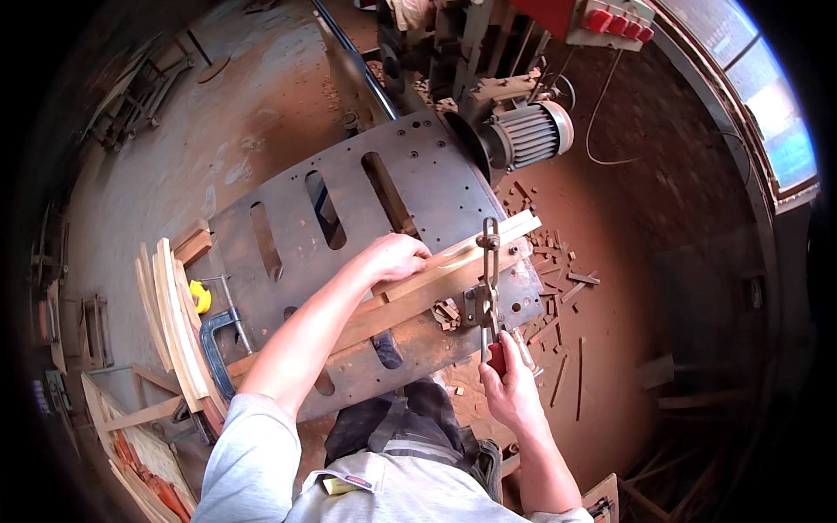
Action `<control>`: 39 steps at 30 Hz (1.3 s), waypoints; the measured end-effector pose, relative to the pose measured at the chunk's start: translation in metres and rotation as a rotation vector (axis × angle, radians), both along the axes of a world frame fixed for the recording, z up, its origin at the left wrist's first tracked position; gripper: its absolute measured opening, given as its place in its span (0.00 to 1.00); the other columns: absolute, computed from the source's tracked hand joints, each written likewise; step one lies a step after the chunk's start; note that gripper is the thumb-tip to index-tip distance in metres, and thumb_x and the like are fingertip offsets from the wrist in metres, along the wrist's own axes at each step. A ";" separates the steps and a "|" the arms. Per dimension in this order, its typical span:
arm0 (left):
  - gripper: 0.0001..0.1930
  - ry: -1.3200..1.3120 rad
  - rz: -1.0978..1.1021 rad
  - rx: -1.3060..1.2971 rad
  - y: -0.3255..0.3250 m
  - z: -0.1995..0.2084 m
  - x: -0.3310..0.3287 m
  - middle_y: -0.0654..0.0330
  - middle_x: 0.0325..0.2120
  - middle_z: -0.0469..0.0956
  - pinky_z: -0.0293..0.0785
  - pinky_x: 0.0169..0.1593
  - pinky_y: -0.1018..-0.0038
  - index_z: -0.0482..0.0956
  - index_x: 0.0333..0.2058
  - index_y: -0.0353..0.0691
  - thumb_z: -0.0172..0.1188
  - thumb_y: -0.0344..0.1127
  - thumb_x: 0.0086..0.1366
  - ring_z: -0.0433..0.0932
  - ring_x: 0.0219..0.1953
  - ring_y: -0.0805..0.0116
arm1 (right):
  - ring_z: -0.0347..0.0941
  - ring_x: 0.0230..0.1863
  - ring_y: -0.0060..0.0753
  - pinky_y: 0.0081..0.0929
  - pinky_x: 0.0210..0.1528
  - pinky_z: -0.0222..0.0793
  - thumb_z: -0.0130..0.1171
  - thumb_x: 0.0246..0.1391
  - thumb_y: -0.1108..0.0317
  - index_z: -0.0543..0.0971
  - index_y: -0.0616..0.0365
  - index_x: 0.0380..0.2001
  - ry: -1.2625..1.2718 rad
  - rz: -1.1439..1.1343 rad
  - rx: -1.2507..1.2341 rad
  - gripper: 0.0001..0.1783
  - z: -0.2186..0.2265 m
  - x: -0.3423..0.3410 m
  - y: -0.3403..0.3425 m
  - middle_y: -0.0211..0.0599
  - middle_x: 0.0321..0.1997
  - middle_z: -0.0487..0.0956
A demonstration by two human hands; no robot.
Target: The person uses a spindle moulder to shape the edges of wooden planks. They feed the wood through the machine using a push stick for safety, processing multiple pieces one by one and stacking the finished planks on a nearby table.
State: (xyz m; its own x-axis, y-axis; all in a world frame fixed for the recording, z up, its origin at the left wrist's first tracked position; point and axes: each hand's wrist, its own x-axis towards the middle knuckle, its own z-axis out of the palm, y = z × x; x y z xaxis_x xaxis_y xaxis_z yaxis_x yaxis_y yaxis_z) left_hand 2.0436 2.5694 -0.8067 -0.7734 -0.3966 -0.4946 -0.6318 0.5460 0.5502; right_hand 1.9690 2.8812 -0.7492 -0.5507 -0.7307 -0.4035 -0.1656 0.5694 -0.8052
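A pale wooden strip [462, 253] lies slantwise along a wooden fence board [418, 301] on the metal machine table [288, 209]. My left hand [401, 260] has its fingers curled over the strip, left of its far right end. Across that right end stands a metal lever clamp [490, 270]. My right hand [513, 388] is closed round the clamp's red handle [497, 357], just beyond the table's near right edge. Small wood offcuts [446, 314] are heaped beside the clamp's base.
Several curved wooden strips [170, 305] stick out past the table's left edge. A blue C-clamp [214, 349] and a yellow tape measure [200, 296] are beside them. An electric motor [527, 135] sits behind the table. Offcuts [567, 279] litter the floor at right.
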 end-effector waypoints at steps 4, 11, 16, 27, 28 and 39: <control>0.17 0.003 0.012 0.055 -0.003 -0.005 -0.002 0.52 0.44 0.85 0.76 0.53 0.65 0.85 0.49 0.43 0.61 0.41 0.63 0.83 0.48 0.57 | 0.79 0.51 0.55 0.40 0.55 0.73 0.60 0.61 0.66 0.60 0.67 0.68 0.062 0.036 0.017 0.36 0.007 -0.001 -0.002 0.59 0.51 0.80; 0.17 -0.020 0.036 0.107 -0.002 -0.001 -0.007 0.52 0.45 0.85 0.76 0.53 0.67 0.84 0.48 0.41 0.62 0.39 0.62 0.82 0.48 0.58 | 0.78 0.49 0.48 0.38 0.53 0.73 0.61 0.61 0.66 0.61 0.67 0.68 0.009 0.011 0.014 0.36 -0.002 -0.003 0.003 0.54 0.50 0.80; 0.17 0.026 0.046 0.151 -0.004 -0.004 -0.002 0.51 0.45 0.85 0.76 0.53 0.66 0.84 0.49 0.40 0.61 0.38 0.62 0.82 0.48 0.59 | 0.77 0.51 0.34 0.30 0.56 0.72 0.60 0.63 0.68 0.61 0.67 0.68 -0.057 0.010 0.043 0.34 0.005 -0.004 -0.001 0.45 0.53 0.79; 0.15 0.001 -0.100 -0.054 0.002 -0.003 -0.008 0.50 0.46 0.82 0.76 0.55 0.63 0.85 0.45 0.38 0.58 0.35 0.61 0.81 0.50 0.54 | 0.79 0.53 0.57 0.42 0.55 0.74 0.59 0.64 0.63 0.61 0.66 0.67 -0.018 0.023 0.001 0.34 0.003 -0.005 0.001 0.58 0.53 0.80; 0.16 0.001 -0.093 -0.113 0.010 0.000 -0.009 0.48 0.46 0.82 0.77 0.54 0.61 0.85 0.45 0.38 0.57 0.34 0.61 0.81 0.50 0.53 | 0.79 0.52 0.58 0.43 0.54 0.74 0.58 0.64 0.62 0.62 0.66 0.67 -0.009 -0.004 0.021 0.33 0.004 -0.003 0.000 0.58 0.51 0.81; 0.43 0.013 0.005 -0.936 0.114 -0.037 0.002 0.42 0.54 0.71 0.68 0.57 0.56 0.71 0.62 0.36 0.69 0.60 0.55 0.69 0.55 0.50 | 0.73 0.37 0.39 0.37 0.44 0.72 0.59 0.63 0.66 0.74 0.63 0.50 0.425 -0.088 -0.193 0.15 -0.083 0.010 -0.001 0.40 0.36 0.77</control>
State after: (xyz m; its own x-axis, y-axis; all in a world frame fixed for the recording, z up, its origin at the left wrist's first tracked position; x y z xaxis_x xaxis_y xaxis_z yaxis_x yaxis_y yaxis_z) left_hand 2.0453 2.6833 -0.8440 -0.7737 -0.6324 0.0365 -0.6324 0.7676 -0.1043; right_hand 1.9786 2.8800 -0.8321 -0.7007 -0.7133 0.0099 -0.4612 0.4424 -0.7691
